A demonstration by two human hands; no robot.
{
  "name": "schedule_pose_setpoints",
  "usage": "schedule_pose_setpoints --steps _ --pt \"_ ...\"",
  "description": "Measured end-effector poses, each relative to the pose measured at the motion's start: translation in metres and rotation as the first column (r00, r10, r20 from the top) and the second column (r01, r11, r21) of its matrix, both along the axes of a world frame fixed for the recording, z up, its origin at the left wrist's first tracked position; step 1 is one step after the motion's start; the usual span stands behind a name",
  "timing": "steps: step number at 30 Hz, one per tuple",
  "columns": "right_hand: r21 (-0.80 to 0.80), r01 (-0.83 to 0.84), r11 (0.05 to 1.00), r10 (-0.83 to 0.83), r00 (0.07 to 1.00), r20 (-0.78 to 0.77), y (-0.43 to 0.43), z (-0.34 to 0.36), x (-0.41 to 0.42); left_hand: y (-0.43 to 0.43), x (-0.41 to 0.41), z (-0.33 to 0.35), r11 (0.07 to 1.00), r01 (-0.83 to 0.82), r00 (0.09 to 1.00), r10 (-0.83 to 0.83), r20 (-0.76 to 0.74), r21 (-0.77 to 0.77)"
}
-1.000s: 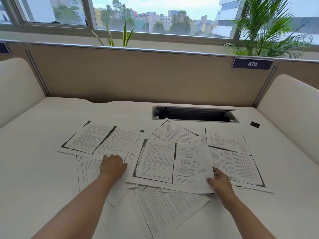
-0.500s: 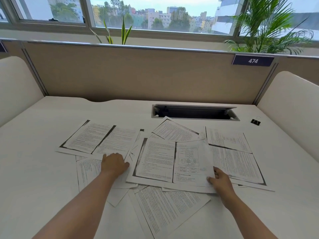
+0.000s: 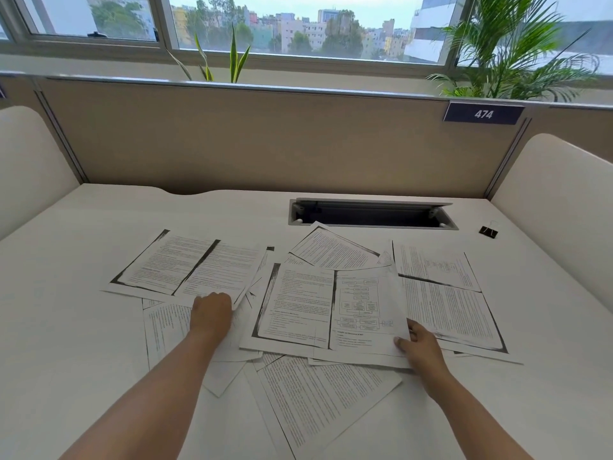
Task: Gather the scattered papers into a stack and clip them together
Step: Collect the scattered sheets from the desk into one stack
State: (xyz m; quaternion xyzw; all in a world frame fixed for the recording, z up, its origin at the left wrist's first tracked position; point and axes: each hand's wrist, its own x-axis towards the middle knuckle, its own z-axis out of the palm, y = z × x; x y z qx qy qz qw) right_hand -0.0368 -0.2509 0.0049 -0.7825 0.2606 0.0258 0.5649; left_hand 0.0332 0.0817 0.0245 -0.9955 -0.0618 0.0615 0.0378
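Papers [image 3: 298,310] touch left hand [image 3: 212,315] and right hand [image 3: 423,348]; clip [image 3: 488,231] lies well apart.

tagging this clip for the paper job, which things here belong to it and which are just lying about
For the job: scattered papers, binder clip, left hand, right hand.
Just lying about: cable slot, 474 number plate, palm.
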Motion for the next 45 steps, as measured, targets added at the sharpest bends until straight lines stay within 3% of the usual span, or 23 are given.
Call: schedule_pose_setpoints --steps 8,14,18,23,32,38,40,45 --pt "0.011 0.029 1.000 -0.029 0.999 -0.027 -0.001 0.000 0.004 0.009 0.011 -0.002 0.999 0.030 0.995 -0.032 0.099 0.020" --pt "0.038 0.022 0.999 -0.021 0.999 -0.034 0.004 0.002 0.008 -0.030 0.007 0.024 0.957 0.126 0.942 -0.033 0.334 -0.262" --pt "0.085 -0.001 0.996 0.003 1.000 -0.030 0.012 0.003 0.010 -0.072 -0.015 0.032 0.804 0.291 0.912 -0.070 0.404 -0.518" --pt "0.120 -0.020 0.993 0.026 0.998 -0.051 0.021 0.001 0.010 -0.115 -0.032 0.025 0.620 0.286 0.952 -0.101 0.287 -0.730" --pt "0.260 0.025 0.965 -0.015 0.999 -0.038 0.025 -0.005 0.006 -0.152 -0.058 0.017 0.534 0.185 0.965 -0.259 0.049 -0.825" --pt "0.325 -0.043 0.945 0.053 0.998 -0.022 0.024 -0.008 0.009 -0.150 -0.063 0.019 0.431 0.163 0.940 -0.341 0.006 -0.887" --pt "0.275 -0.078 0.958 0.083 0.996 -0.009 0.025 -0.007 0.007 -0.144 -0.062 0.018 0.422 0.173 0.942 -0.334 0.024 -0.890" --pt "0.215 -0.059 0.975 0.063 0.998 -0.012 0.022 -0.011 0.005 -0.113 -0.051 0.015 0.497 0.208 0.965 -0.245 0.094 -0.843"
